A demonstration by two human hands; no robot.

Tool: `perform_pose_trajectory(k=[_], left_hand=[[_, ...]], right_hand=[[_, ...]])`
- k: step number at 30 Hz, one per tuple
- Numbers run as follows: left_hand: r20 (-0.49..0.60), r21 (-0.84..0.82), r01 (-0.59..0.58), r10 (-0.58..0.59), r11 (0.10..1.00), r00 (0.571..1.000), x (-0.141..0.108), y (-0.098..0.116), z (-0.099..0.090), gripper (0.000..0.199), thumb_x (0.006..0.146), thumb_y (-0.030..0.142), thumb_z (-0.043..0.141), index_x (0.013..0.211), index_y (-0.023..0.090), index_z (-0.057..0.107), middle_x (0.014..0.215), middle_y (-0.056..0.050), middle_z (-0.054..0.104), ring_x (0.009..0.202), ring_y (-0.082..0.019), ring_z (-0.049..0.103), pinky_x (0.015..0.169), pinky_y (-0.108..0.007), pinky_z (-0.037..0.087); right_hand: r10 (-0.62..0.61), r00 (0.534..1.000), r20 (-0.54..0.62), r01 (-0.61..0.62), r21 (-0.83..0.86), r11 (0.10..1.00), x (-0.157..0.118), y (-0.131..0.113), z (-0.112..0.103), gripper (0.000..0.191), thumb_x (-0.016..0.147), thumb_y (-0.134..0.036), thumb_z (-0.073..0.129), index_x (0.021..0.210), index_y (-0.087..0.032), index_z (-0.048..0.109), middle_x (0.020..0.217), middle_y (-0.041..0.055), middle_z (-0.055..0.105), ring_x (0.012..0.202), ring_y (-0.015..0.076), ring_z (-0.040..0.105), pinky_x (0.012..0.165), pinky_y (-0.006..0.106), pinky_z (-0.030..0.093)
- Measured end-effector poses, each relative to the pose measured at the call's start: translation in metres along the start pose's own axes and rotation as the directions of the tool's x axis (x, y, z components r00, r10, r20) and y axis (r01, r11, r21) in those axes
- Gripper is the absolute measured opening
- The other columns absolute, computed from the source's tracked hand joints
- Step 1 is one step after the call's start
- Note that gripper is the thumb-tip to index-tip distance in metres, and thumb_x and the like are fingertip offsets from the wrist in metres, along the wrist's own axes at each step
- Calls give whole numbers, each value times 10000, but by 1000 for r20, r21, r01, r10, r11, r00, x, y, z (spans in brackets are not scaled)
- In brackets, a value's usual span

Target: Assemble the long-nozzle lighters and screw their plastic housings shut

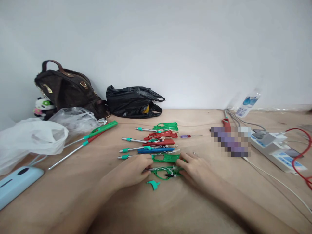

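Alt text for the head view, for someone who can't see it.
The left hand and right hand are at opposite ends of a wired green casing. Beyond lie green, red and blue casing parts and a purple-handled screwdriver; a backpack and black plastic bag rest near the wall.

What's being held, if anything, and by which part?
Apparently the nearest green casing: left hand at its left end, right hand at its right. Exact grip hidden.
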State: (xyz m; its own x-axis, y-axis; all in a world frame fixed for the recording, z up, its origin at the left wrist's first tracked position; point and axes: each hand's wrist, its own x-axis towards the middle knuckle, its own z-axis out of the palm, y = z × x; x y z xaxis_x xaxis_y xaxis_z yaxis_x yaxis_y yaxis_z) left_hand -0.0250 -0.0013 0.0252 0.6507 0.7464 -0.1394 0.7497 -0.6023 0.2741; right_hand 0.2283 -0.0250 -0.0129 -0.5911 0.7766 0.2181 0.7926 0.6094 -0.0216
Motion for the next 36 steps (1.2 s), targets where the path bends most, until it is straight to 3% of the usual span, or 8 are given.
perform_pose_trajectory(k=[6,15,22,26,36], left_hand=[[-70,-1,-38,38,999,997,0,-9,2,119,838,107,486,762,180,541,833,-16,607,753,-190,573,626,-270,368],[-37,35,-84,85,996,996,0,-9,-4,106,793,88,593,812,192,601,866,-3,618,792,-194,589,638,-267,375],[-91,-25,-121,118,992,989,-1,-7,-3,138,854,112,490,781,193,576,852,-7,621,769,-183,581,643,-266,372],[-91,13,-127,127,992,988,1,-9,2,192,892,117,440,749,185,549,829,-8,605,754,-176,570,640,-270,359],[-74,166,-75,88,983,993,4,3,4,218,819,17,417,693,174,501,800,-28,583,708,-185,548,556,-288,310]], right_hand=[[-3,1000,-12,3,-24,1000,3,0,5,127,801,-114,646,882,-207,614,953,59,615,885,260,587,620,322,431],[4,1000,-12,-4,9,1000,2,2,7,166,775,-88,675,875,-203,609,922,38,623,854,238,593,635,311,409],[-1,1000,-29,1,1,1000,1,1,8,163,770,-88,667,873,-203,612,904,43,620,810,231,585,635,312,399],[5,1000,-20,-4,11,1000,2,0,8,176,763,-58,649,866,-196,612,896,44,622,790,223,585,630,308,395],[23,999,47,-30,156,987,1,5,-7,109,807,-110,619,884,-184,597,954,51,622,843,224,603,676,322,447]])
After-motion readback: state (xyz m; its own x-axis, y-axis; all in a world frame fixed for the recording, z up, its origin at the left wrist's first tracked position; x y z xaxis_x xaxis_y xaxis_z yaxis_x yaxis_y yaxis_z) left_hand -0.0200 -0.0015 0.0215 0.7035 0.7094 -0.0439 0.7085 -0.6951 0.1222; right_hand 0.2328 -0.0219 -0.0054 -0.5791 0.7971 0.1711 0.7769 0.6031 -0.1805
